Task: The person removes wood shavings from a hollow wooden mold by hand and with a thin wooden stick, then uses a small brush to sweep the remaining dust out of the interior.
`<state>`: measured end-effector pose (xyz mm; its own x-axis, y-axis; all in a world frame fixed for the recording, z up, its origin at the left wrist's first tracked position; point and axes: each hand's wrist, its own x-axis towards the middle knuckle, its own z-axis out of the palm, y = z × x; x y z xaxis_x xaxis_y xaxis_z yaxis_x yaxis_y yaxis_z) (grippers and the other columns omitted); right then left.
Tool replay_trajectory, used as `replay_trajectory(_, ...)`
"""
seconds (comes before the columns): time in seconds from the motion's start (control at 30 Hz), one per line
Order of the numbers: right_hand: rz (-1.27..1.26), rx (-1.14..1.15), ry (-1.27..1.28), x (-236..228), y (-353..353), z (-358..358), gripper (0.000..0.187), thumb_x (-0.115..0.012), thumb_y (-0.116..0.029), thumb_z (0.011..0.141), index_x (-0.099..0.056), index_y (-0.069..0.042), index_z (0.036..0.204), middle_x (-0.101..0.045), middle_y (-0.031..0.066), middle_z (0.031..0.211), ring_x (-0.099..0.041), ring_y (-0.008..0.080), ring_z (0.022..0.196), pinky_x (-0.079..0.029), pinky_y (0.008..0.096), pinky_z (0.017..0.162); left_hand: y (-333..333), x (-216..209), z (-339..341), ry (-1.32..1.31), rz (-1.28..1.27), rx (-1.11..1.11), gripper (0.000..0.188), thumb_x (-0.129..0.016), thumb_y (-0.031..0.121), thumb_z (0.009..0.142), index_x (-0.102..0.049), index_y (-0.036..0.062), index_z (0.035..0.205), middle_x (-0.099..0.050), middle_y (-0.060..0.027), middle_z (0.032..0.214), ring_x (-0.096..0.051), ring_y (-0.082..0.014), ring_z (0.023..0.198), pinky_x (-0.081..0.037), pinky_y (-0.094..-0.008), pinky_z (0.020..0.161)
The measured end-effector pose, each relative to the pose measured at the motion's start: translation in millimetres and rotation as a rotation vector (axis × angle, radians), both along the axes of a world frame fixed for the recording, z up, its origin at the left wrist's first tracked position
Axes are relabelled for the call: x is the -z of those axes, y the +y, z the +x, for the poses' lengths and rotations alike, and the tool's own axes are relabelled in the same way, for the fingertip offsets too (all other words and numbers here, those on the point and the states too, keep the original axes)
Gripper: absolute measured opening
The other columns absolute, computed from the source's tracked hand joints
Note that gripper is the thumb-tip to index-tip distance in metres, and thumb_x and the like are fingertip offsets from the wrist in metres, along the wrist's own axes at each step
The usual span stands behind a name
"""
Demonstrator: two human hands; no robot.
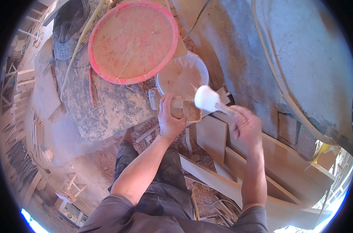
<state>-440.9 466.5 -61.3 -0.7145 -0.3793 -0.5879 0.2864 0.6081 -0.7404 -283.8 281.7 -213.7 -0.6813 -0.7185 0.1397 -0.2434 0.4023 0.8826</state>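
My right hand [247, 126] is closed round the wooden handle of a mallet with a white head [206, 98]. The mallet is raised in the air, its head slightly smeared by motion. Left of it, my left hand [172, 121] grips a small pale block [177, 105], fingers along one side and thumb on the other. This block lies by a light-rimmed box [193, 112] with a brown inside, partly covered by my hand. Just beyond stands a round white-rimmed bucket [204, 70], dusty inside. A small clear plastic container [153, 100] is beside my left fingers.
A large red-rimmed round tub [133, 42], coated in dust, stands at the far left of the bucket. A dusty board [106, 99] lies left of my hands. Wooden panels [211, 136] lean at the right, below a grey wall [300, 50]. Debris covers the floor.
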Motion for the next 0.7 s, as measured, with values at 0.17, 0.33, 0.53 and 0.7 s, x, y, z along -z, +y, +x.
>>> replay_trajectory(0.17, 0.247, -0.463, 0.577, 43.4, -8.5, 48.3, 0.036, -0.061, -0.005, 0.097, -0.071, -0.016, 0.130, -0.065, 0.0140, 0.082, -0.066, 0.0398, 0.075, -0.055, 0.0475, 0.070, -0.5, -36.4, -11.0, 0.089, -0.059, 0.032, 0.082, -0.076, -0.008, 0.067, -0.048, 0.0007, 0.143, -0.062, -0.0186, 0.131, -0.061, -0.0374, 0.121, -0.049, -0.0457, 0.107)
replay_trajectory(0.33, 0.179, -0.624, 0.729, 58.9, -10.8, 68.3, 0.048, -0.065, -0.002, 0.086, -0.070, -0.016, 0.132, -0.062, 0.0161, 0.107, -0.067, 0.0398, 0.091, -0.056, 0.0512, 0.076, -22.5, -63.0, -7.8, 0.266, -0.140, 0.111, 0.085, -0.073, -0.010, 0.066, -0.043, -0.0023, 0.145, -0.061, -0.0204, 0.134, -0.060, -0.0367, 0.123, -0.048, -0.0473, 0.109)
replay_trajectory(0.53, 0.037, -0.574, 0.793, 32.3, -20.8, 75.3, 0.043, -0.071, 0.000, 0.087, -0.071, -0.012, 0.128, -0.064, 0.0129, 0.101, -0.068, 0.0350, 0.085, -0.056, 0.0458, 0.071, -51.3, -106.8, 4.0, 0.307, -0.195, 0.172, 0.089, -0.065, -0.012, 0.063, -0.038, -0.0028, 0.148, -0.059, -0.0231, 0.134, -0.060, -0.0385, 0.125, -0.048, -0.0516, 0.109)
replay_trajectory(0.7, 0.033, -0.524, 0.877, -8.2, -49.5, 81.9, 0.038, -0.075, -0.001, 0.084, -0.073, -0.009, 0.121, -0.063, 0.0103, 0.088, -0.068, 0.0320, 0.075, -0.056, 0.0433, 0.064, -69.8, -135.2, 14.7, 0.351, -0.207, 0.208, 0.093, -0.063, -0.012, 0.063, -0.035, -0.0021, 0.151, -0.058, -0.0236, 0.134, -0.060, -0.0407, 0.125, -0.048, -0.0545, 0.109)
